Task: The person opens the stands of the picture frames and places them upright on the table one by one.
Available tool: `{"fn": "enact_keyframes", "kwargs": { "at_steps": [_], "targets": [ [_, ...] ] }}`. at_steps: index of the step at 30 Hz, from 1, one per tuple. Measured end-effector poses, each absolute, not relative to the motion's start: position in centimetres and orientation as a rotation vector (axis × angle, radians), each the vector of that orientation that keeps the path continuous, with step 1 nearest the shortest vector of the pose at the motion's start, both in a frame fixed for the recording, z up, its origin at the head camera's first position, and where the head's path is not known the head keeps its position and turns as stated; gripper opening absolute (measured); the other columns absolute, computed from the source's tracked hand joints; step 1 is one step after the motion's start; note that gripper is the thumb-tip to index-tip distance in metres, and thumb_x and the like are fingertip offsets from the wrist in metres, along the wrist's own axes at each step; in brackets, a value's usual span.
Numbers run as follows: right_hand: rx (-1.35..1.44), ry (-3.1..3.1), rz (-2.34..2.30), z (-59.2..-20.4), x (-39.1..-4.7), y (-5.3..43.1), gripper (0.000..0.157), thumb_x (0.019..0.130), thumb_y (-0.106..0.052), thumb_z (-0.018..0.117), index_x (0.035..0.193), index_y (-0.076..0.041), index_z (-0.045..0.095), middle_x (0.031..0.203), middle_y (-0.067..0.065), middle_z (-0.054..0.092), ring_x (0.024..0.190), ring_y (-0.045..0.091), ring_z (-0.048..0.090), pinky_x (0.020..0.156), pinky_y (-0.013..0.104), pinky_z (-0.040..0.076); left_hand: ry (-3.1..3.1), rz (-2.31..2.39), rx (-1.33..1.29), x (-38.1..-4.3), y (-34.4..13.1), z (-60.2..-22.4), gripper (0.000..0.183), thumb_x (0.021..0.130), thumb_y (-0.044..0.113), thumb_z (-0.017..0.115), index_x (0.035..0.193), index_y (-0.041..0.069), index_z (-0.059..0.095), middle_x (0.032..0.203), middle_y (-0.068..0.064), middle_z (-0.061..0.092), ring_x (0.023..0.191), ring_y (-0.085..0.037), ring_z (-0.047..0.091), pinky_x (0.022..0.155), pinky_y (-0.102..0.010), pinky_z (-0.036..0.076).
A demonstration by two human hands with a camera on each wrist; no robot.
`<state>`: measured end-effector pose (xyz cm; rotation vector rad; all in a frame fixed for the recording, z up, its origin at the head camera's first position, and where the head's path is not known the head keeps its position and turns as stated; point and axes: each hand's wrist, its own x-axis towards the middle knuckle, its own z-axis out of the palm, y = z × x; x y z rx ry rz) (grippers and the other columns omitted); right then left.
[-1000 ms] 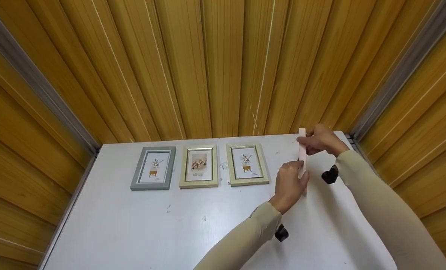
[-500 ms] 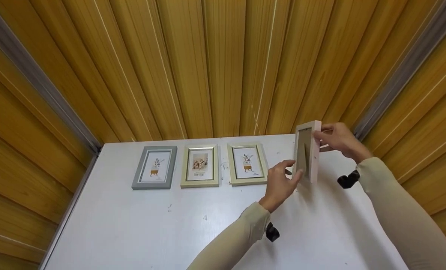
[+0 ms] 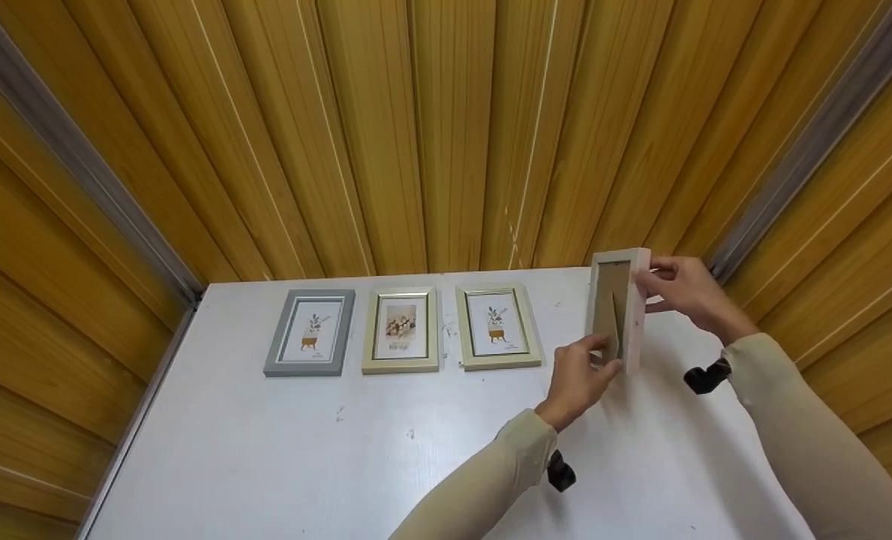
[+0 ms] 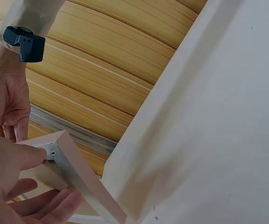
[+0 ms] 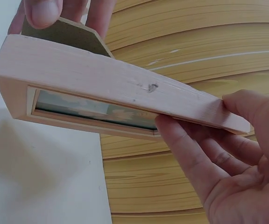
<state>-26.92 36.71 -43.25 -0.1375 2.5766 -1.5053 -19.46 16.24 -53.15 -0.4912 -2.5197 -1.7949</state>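
Pink frame [image 5: 111,77] gripped in our right hand [image 3: 692,292], we are pinching its stand [image 5: 71,37] with our left hand [image 3: 575,381]; three frames [image 3: 400,326] are lying flat, this one seemingly remaining.

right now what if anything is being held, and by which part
Pink frame: the right hand grips its side near the far end; the left hand is at its stand, grip unclear.
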Motion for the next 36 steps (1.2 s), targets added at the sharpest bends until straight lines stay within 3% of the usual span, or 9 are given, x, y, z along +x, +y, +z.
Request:
{"fn": "enact_keyframes", "kwargs": {
  "at_steps": [10,17,23,31,36],
  "targets": [
    [-0.136,2.594,-1.464,-43.5,-26.7,36.7,0.061,0.103,-0.040,0.062,0.145,0.004,0.051,0.133,0.030,0.059,0.104,0.030,0.069,0.080,0.040,0.061,-2.513,-1.836,-0.507,-19.6,16.0,-53.3,0.033,0.092,0.006,0.075,0.125,0.003,0.072,0.116,-0.002,0.074,0.088,-0.002,0.068,0.067,-0.009,0.052],
    [-0.148,2.605,-1.431,-43.1,-26.4,36.6,0.059,0.106,-0.032,0.059,0.147,0.007,0.047,0.136,0.033,0.057,0.105,0.031,0.068,0.082,0.043,0.060,-2.565,-1.747,-0.618,-20.1,14.9,-52.8,0.031,0.092,0.005,0.073,0.123,0.003,0.073,0.115,-0.002,0.075,0.085,0.000,0.069,0.068,-0.008,0.051],
    [-0.204,2.623,-1.420,-43.5,-26.6,37.5,0.058,0.104,-0.035,0.061,0.147,0.003,0.051,0.135,0.030,0.059,0.105,0.031,0.069,0.079,0.043,0.061,-2.565,-1.657,-0.764,-21.3,13.5,-52.7,0.029,0.093,0.004,0.069,0.122,0.000,0.074,0.114,-0.004,0.076,0.085,0.000,0.069,0.070,-0.008,0.051],
    [-0.265,2.629,-1.359,-43.5,-26.3,37.8,0.055,0.105,-0.031,0.061,0.147,0.003,0.051,0.134,0.030,0.059,0.111,0.041,0.064,0.079,0.045,0.061,-2.619,-1.632,-0.864,-22.5,11.8,-52.9,0.025,0.095,0.007,0.069,0.119,0.003,0.076,0.110,-0.004,0.077,0.082,-0.001,0.069,0.074,-0.011,0.052],
    [-0.265,2.633,-1.355,-43.8,-26.3,37.7,0.051,0.104,-0.033,0.062,0.142,0.000,0.056,0.131,0.027,0.061,0.108,0.038,0.065,0.077,0.042,0.062,-2.644,-1.682,-0.853,-22.6,11.4,-53.1,0.025,0.095,0.007,0.070,0.119,0.004,0.076,0.110,-0.004,0.077,0.083,-0.001,0.068,0.072,-0.011,0.052]
  ]
}}
